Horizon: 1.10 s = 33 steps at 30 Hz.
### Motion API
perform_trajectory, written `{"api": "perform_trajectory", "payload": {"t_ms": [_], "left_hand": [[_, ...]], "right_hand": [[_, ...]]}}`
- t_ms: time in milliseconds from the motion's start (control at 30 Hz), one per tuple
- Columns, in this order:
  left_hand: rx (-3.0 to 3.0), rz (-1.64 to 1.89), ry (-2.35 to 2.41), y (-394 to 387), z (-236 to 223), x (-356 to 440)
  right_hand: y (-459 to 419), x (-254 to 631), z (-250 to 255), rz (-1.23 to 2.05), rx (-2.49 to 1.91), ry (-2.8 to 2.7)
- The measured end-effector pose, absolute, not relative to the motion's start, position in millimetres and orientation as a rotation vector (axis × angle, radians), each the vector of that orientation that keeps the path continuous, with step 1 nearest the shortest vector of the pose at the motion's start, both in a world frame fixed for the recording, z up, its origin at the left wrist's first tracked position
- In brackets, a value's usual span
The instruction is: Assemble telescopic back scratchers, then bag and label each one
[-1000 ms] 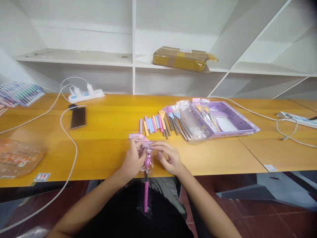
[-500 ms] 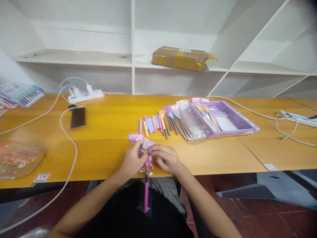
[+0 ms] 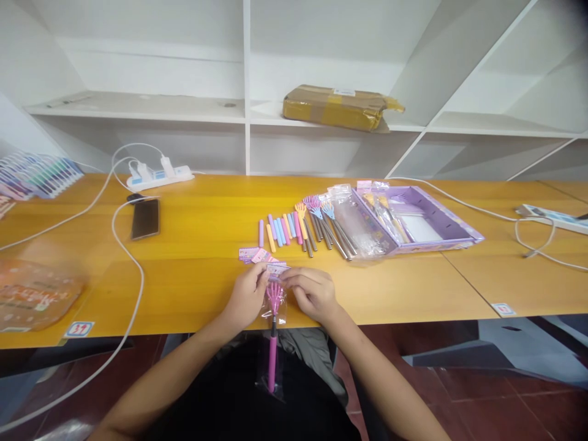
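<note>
Pink covers the hand-shaped head and the handle of a back scratcher [image 3: 272, 361], with a dark metal neck in between. It sits in a clear bag [image 3: 281, 313], to the left of the purple tray [image 3: 443, 211] and closer to the person than the tray is. A small card [image 3: 277, 270] is at the top of the bag, but its print is too tiny to read. One sticker [image 3: 79, 329], far to the left of the tray, says "39". Another sticker [image 3: 504, 309], on the person's side of the tray and a bit to its right, is too blurry to read.

The scratcher's long side runs nearly straight out from the person. Its little fingers point away from the black shirt [image 3: 220, 398], and its handle end points back at it.

Both hands are left of the tray. The left hand [image 3: 248, 294] pinches the left end of the card with thumb and fingers. The right hand [image 3: 313, 293] is bent, and its fingertips touch the card's right end; it is hard to tell if its thumb is pinching too. Both arms reach in from the sides.

Also left of the tray are metal scratchers [image 3: 316, 226], then colored tubes [image 3: 279, 231], then loose cards [image 3: 261, 255].
</note>
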<state>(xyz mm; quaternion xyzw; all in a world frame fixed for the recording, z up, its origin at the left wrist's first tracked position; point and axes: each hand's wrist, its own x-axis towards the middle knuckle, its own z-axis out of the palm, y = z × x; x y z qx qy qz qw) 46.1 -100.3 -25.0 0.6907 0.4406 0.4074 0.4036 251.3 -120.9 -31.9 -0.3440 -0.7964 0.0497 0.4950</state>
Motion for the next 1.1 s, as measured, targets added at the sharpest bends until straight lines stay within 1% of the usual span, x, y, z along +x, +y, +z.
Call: {"api": "perform_trajectory", "payload": {"t_ms": [133,233,300,367,433,467,533,667,800,900,967,1033,1100], "left_hand": [[1.702,0.980,1.075,-102,-24,47],[1.590,0.890,1.023,-104,-28,50],[1.520,0.946,1.004,-104,-30,51],[1.443,1.123,1.002,-104,-29,51],[1.372,1.349,1.004,-103,-24,51],[1.343,1.458,1.007,-103,-22,50],[1.299,1.625,1.003,-102,-17,48],[1.221,1.727,0.982,-100,-14,46],[1.164,1.798,0.996,-100,-18,45],[1.156,1.761,0.972,-100,-21,45],[1.153,1.697,0.876,-100,-23,45],[1.128,1.610,0.775,-98,-24,45],[1.086,1.511,0.756,-96,-24,45]], "right_hand": [[-120,252,-34,0.101,-0.946,-1.912],[-120,251,-30,0.186,-1.079,-1.828],[-122,250,-22,0.379,-1.204,-1.752],[-127,248,-13,0.727,-1.248,-1.752],[-134,248,-2,1.099,-1.145,-1.862],[-138,249,3,1.227,-1.068,-1.940],[-144,249,11,1.337,-0.954,-2.067],[-150,247,18,1.232,-0.974,-2.100],[-152,240,12,1.175,-1.088,-2.066],[-149,242,11,1.188,-1.068,-2.080],[-143,255,17,1.152,-1.062,-2.050],[-129,283,27,1.005,-1.153,-1.947],[-108,327,36,0.715,-1.345,-1.793]]}}
